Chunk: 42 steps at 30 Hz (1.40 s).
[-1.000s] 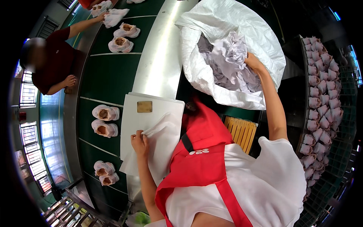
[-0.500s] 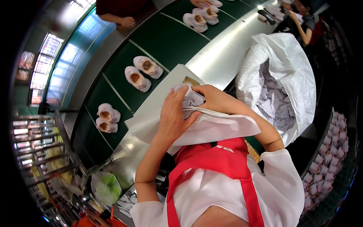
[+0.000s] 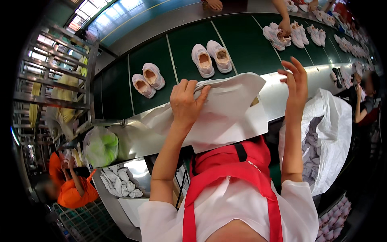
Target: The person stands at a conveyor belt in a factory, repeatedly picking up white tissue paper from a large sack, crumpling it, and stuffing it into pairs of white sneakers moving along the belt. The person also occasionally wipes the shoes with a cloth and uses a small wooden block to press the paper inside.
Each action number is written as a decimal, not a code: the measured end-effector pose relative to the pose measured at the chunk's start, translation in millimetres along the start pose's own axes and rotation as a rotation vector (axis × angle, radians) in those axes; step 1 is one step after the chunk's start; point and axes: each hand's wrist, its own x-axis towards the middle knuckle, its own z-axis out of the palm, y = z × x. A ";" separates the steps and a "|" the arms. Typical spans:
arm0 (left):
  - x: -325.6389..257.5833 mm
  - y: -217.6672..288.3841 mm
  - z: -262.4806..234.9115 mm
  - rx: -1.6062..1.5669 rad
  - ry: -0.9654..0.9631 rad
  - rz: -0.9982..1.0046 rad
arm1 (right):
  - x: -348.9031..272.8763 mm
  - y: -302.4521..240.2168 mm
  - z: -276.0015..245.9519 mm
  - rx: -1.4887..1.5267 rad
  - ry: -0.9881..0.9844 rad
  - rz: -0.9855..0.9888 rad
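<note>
My left hand [image 3: 188, 103] pinches the folded far edge of a thin white paper sheet [image 3: 234, 94], fingers on top and thumb at the side. The sheet billows up over a stack of flat white paper [image 3: 248, 127] on the metal ledge in front of me. Whatever lies beneath the raised sheet is hidden. Off to the right, my right hand [image 3: 296, 80] is lifted above the ledge, its fingers apart and nothing in them. Beyond the paper, a pair of pale pink shoes [image 3: 202, 60] stands on the green conveyor belt [image 3: 181, 52].
Another shoe pair [image 3: 149, 80] sits farther left on the belt. A white sack [image 3: 336, 137] of crumpled paper stands at my right. Left are a bag with green contents [image 3: 100, 147] and a tray of crumpled paper [image 3: 121, 181]. A co-worker's hand [image 3: 284, 27] touches shoes across the belt.
My right hand has let go of the paper and moved right, opening. The crumpled paper between my hands is no longer visible. The whole view has turned, and my left hand still holds the sheet.
</note>
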 end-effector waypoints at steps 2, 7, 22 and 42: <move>-1.9 -1.1 2.8 -0.016 0.010 -0.008 | -34.0 -21.5 27.9 -0.220 -0.114 -0.260; -7.1 26.5 -1.9 -0.913 -0.096 -0.361 | -62.7 9.1 104.2 -0.118 -0.425 -0.001; -49.3 -3.2 23.1 -0.828 -0.612 -0.510 | -29.8 22.9 106.3 0.397 -0.324 0.491; -43.5 -7.6 34.4 -1.336 -0.410 -0.875 | -51.0 16.9 112.9 0.050 -0.383 0.233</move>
